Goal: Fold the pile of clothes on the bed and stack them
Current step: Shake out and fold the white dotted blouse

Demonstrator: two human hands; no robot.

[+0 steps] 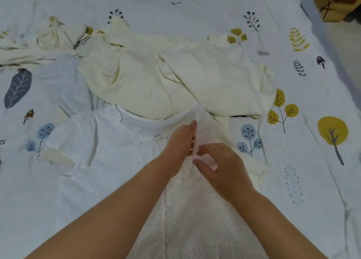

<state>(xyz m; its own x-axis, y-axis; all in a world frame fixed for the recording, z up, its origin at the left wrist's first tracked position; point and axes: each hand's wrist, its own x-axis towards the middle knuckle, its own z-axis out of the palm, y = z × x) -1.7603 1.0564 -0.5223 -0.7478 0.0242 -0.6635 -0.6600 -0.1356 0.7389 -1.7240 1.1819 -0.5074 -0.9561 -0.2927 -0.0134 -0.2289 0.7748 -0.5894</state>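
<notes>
Head view: both hands, left hand (178,141) and right hand (218,165), seemingly pinching dotted garment (101,147) edge, bedsheet (312,141) bare rightward.

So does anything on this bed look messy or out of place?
Yes. The cream garments beyond the dotted white top lie crumpled and unfolded. The top's right side is bunched up where both hands, left and right, hold it.

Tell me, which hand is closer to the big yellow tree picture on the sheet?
Right. The right hand pinches the dotted white garment on the side nearer the yellow tree print, which lies off to its right. The left hand sits farther left, with the right hand between it and the tree.
</notes>
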